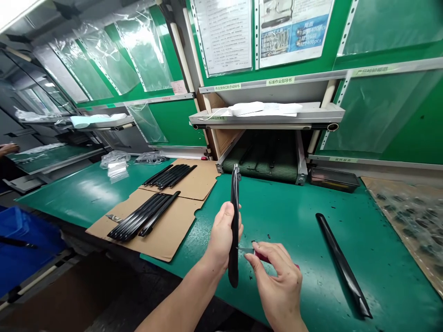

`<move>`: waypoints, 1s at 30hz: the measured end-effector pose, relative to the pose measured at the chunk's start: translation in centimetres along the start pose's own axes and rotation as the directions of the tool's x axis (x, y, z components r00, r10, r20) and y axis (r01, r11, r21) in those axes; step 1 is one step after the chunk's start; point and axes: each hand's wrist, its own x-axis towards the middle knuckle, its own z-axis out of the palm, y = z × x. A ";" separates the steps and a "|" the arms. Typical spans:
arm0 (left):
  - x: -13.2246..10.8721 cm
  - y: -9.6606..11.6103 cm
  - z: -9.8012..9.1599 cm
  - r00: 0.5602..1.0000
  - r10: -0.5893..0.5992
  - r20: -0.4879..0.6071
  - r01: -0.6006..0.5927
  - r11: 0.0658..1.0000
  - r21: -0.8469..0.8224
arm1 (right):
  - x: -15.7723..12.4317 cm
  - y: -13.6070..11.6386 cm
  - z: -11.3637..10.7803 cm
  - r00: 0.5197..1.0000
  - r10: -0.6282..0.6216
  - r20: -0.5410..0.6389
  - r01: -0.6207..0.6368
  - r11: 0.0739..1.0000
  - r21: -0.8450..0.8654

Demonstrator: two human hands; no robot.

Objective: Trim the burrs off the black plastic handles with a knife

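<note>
2 bare hands work at a glossy black plastic strip held upright above a green work mat: the left hand has its fingers closed round the strip's lower part, and the right hand pinches a small knife with a red handle between thumb and fingers, its thin blade reaching the strip's edge, though whether they touch is too small to tell. 1 more black strip lies on the mat to the right, and rows of black strips lie on 2 cardboard sheets to the left. beyond stand a conveyor belt under a shelf and a dark tray, with a blue bin lower left and a co-worker's hand at the far left
</note>
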 end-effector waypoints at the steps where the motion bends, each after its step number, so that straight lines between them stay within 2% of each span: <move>1: -0.2 0.0 0.1 1.000 0.000 0.008 0.000 1.000 0.003 | 0.3 0.0 0.0 1.000 -0.002 -0.011 0.001 1.000 -0.004; 9: -1.3 -0.1 0.3 0.997 -0.043 0.069 0.040 0.998 0.046 | 2.6 0.5 0.2 0.994 -0.046 -0.095 0.045 0.999 -0.015; 19: -2.4 -0.2 0.5 0.991 -0.132 0.034 0.132 0.991 0.007 | 4.5 1.1 0.6 0.991 -0.017 -0.136 0.018 1.000 0.005; 23: -2.5 -0.7 0.4 0.986 -0.159 0.058 0.160 0.987 -0.012 | 5.1 1.4 0.6 0.990 0.035 -0.137 -0.031 0.999 0.029; 30: -3.6 -0.5 0.4 0.969 -0.178 0.169 0.175 0.984 0.033 | 6.7 1.5 0.2 0.979 0.070 -0.189 -0.063 0.997 0.043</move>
